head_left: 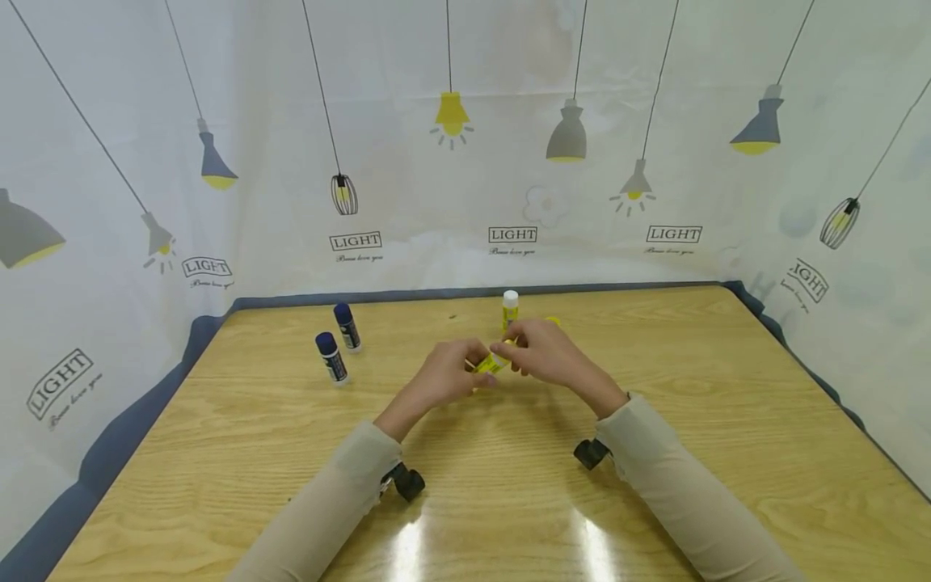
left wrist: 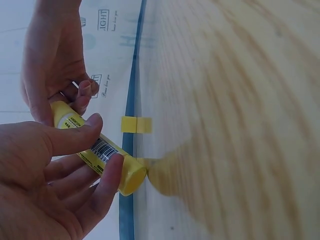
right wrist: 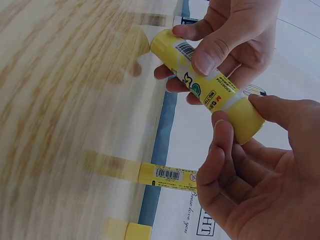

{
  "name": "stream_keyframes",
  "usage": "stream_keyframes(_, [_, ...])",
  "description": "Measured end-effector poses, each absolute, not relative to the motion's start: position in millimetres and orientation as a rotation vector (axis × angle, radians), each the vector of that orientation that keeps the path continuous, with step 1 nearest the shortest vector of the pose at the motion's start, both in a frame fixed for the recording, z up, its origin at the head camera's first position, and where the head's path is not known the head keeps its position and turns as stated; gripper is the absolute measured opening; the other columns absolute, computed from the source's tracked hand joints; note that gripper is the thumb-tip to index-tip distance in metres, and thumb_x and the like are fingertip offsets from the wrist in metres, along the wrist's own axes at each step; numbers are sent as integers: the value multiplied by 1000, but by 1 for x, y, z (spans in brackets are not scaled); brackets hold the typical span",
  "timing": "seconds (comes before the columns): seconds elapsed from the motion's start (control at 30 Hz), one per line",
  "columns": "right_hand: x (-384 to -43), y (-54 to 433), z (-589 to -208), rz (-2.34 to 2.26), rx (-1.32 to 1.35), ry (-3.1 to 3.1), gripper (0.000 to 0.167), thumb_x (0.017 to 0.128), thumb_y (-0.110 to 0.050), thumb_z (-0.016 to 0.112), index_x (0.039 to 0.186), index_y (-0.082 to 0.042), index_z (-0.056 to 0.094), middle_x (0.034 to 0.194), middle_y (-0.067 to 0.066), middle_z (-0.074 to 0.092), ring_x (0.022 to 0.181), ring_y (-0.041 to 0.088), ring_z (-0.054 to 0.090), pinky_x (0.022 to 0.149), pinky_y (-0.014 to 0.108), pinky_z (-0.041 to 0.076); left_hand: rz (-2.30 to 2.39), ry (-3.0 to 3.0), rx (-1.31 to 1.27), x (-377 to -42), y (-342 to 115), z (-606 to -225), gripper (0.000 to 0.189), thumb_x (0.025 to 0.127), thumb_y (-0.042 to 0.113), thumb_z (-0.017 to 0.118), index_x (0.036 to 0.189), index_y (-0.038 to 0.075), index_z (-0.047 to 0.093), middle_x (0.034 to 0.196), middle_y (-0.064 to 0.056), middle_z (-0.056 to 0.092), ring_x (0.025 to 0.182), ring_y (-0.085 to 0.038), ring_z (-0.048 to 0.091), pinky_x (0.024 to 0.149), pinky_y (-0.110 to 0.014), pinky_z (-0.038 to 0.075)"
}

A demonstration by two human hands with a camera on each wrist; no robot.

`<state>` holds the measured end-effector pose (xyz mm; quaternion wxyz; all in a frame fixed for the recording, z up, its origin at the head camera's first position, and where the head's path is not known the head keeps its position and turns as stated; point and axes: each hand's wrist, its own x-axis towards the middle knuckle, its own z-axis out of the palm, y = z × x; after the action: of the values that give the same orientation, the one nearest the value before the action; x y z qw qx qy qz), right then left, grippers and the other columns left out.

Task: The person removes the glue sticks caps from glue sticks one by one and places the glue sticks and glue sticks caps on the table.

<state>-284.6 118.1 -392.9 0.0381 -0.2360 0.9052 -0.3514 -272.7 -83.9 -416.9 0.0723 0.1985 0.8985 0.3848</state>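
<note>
A yellow glue stick point(head_left: 489, 364) is tilted between the two hands, just above the table; its lower end touches or nearly touches the wood. My left hand point(head_left: 447, 373) grips its labelled barrel point(right wrist: 197, 82) between thumb and fingers. At the upper end, my right hand point(head_left: 549, 353) pinches the yellow cap point(right wrist: 242, 120) with thumb and forefinger; a pale band shows between cap and label. Behind the hands a second yellow glue stick point(head_left: 511, 310) stands upright with a white top. Near it sits a loose yellow cap point(left wrist: 129, 124), partly hidden by the right hand in the head view.
Two glue sticks with dark blue caps, one nearer point(head_left: 331, 358) and one farther point(head_left: 347, 328), stand upright to the left on the wooden table point(head_left: 494, 493). A white curtain point(head_left: 407, 267) printed with lamps surrounds the table's back and sides.
</note>
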Motion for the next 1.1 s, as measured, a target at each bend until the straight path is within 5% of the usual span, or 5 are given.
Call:
stream_keyframes(0.4, [-286, 119, -391, -1060, -755, 2765, 29, 106, -30, 61, 114, -6, 73, 78, 13, 73, 70, 36, 70, 55, 31, 52, 914, 2747, 774, -275, -86, -417, 30, 104, 18, 63, 131, 7, 65, 118, -12, 74, 103, -22, 69, 79, -35, 57])
stream_keyframes(0.77, [-285, 119, -392, -1070, -729, 2772, 34, 104, -36, 63, 114, -5, 73, 73, 6, 71, 65, 30, 71, 56, 31, 56, 1087, 2725, 642, -275, -85, -419, 33, 92, 18, 80, 121, 8, 69, 111, -11, 75, 95, -24, 76, 63, -27, 60])
stream_keyframes(1.1, [-286, 120, -394, -1065, -722, 2768, 34, 106, -35, 60, 116, -5, 71, 73, 8, 71, 68, 32, 71, 56, 31, 55, 1129, 2678, 654, -275, -84, -420, 28, 97, 13, 73, 124, 8, 68, 120, -16, 73, 103, -32, 76, 59, -25, 60])
